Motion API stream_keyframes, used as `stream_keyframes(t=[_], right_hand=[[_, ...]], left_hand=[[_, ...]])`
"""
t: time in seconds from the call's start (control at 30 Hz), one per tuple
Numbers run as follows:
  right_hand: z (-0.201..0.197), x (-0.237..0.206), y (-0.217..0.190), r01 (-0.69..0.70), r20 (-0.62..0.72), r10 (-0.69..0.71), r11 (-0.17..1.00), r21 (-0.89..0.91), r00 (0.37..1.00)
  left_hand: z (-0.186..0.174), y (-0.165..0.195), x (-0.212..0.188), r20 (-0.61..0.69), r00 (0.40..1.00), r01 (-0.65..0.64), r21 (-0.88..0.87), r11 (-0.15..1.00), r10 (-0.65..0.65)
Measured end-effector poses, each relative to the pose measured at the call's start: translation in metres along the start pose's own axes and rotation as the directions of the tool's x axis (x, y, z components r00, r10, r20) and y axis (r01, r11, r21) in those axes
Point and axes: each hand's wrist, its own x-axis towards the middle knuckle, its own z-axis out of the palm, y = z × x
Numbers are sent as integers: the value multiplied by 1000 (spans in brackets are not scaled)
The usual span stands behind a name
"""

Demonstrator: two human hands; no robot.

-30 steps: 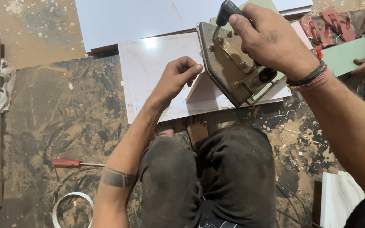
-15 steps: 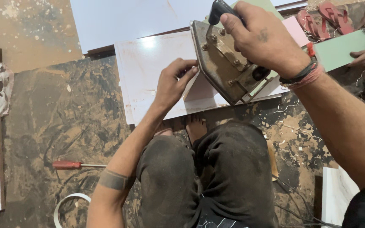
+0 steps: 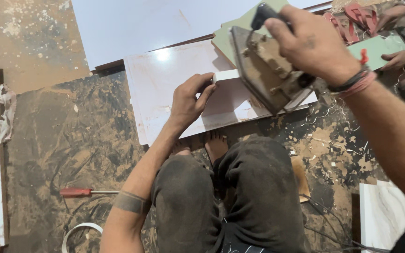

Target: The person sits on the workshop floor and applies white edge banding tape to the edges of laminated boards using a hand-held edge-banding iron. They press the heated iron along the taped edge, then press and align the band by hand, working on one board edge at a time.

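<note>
Right hand (image 3: pixel 312 44) grips iron (image 3: pixel 263 70) (perhaps touching) beside left hand (image 3: pixel 191 100).

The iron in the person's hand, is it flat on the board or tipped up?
Tipped up. The right hand holds the iron with its flat soleplate tilted on edge above the white board.

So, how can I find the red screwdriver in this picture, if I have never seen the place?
Start from the big white board lying flat before the squatting person, under the left hand. Go down along that forearm to the dark, stained floor beside the left knee. There lies the screwdriver, flat and untouched; its red handle and thin metal shaft set it apart from the curled white strip just below it.
</note>
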Motion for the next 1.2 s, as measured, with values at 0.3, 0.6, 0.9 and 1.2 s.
stream_keyframes(t=[0.3,0.6,0.9,1.2], right_hand=[[6,8,10,70,-81,-73,997,-42,994],[51,32,-60,258,-82,-255,966,24,963],[2,15,18,325,-58,-330,942,-85,942],[-7,9,39,277,11,-278,951,-135,961]], left_hand=[[3,-4,0,-15,999,49,-79,996,-51],[8,-23,-2,-25,992,119,-115,986,-123],[10,-3,3,-78,996,42,58,997,-37],[13,-10,4,-69,995,69,-26,997,-70]])
